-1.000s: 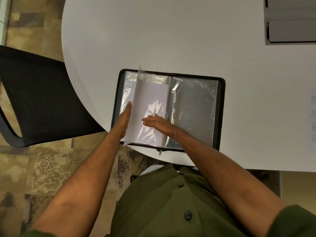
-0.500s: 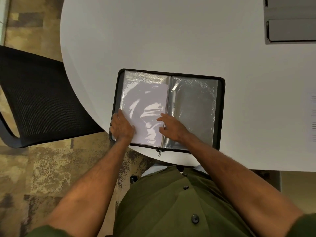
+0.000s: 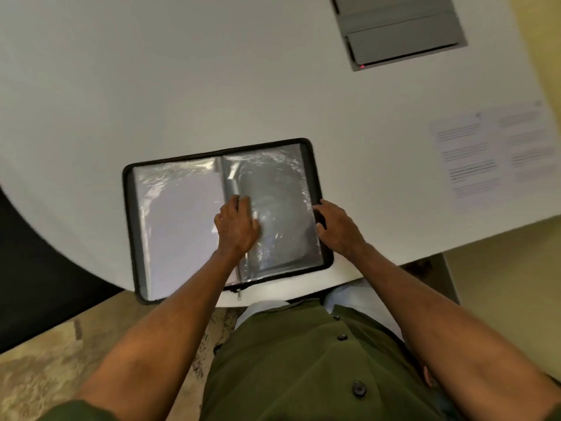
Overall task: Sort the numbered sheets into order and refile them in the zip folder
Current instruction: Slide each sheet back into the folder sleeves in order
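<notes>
An olive-green buttoned shirt (image 3: 306, 369) with dark round buttons (image 3: 359, 389), its sleeves pushed up, forearms bare.

1. A white round-edged table (image 3: 212, 86) carries everything.
2. An open black zip folder (image 3: 317, 189) lies flat at its near edge.
3. Right of the folder lie printed sheets (image 3: 491, 153).
4. Beyond the folder, to its right, sits a grey panel (image 3: 400, 28).

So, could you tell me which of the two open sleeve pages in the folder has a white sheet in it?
The left-hand sleeve page: a white sheet fills it, while the right-hand sleeve page shows only dark grey backing through the plastic.
</notes>
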`<state>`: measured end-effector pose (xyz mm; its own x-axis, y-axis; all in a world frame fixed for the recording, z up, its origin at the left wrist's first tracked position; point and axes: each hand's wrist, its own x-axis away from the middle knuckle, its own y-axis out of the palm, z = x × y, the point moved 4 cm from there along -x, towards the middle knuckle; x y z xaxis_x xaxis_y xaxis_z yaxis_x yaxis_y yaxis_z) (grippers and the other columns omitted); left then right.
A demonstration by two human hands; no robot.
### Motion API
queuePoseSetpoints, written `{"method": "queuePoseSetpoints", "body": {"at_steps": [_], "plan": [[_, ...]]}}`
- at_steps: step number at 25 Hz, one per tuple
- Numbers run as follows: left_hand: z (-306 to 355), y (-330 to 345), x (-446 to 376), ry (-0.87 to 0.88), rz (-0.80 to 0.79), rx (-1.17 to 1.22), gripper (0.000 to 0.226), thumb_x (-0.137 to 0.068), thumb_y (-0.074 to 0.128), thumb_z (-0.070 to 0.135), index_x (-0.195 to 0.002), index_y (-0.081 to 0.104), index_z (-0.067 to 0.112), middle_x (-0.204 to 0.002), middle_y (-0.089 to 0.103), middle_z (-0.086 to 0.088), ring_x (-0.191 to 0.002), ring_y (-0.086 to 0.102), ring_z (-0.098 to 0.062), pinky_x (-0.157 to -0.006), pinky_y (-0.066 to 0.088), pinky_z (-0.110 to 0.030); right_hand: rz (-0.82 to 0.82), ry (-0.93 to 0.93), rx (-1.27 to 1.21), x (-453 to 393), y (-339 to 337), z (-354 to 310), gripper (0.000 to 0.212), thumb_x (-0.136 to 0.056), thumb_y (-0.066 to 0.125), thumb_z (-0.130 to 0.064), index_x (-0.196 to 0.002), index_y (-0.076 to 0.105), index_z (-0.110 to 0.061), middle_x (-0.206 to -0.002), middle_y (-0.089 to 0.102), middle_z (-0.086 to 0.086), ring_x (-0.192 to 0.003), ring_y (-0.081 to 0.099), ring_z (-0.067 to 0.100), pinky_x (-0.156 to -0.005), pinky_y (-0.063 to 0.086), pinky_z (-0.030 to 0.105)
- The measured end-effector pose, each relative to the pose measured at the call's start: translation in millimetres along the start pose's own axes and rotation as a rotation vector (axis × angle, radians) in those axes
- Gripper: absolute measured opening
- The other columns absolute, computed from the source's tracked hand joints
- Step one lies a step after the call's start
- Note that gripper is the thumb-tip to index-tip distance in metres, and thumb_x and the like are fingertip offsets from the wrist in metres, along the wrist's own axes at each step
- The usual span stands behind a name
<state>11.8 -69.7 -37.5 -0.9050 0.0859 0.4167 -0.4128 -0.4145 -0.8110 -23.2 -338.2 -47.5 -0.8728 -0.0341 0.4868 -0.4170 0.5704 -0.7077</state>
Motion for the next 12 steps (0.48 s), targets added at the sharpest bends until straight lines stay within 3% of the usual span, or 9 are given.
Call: {"method": "queuePoseSetpoints", "body": {"at_steps": [5,12], "plan": [[92,28,-23,0.166,-0.103,0.020,0.067,-0.090,0.064,0.033,-0.151,0.042,0.017,-0.158,0.036,-0.015,-0.139,0.040,-0.038,-0.111,0.039,-0.057,0.168,0.158,-0.109,21,-52,76,0.051,-0.098,0.061,-0.016,-0.148,0.051,-0.018,-0.161,0.040,0.005,-0.148,0.037,0.026,-0.119,0.035,0.041],[214,88,-55,0.237,-0.142,0.028,0.066,-0.094,0.062,0.038,-0.153,0.042,0.017,-0.160,0.037,-0.012,-0.147,0.035,-0.034,-0.116,0.035,-0.054,0.286,0.242,-0.148,28,-127,181,0.051,-0.104,0.055,-0.026,-0.154,0.043,-0.021,-0.164,0.034,0.001,-0.152,0.029,0.019,-0.121,0.033,0.040]]}}
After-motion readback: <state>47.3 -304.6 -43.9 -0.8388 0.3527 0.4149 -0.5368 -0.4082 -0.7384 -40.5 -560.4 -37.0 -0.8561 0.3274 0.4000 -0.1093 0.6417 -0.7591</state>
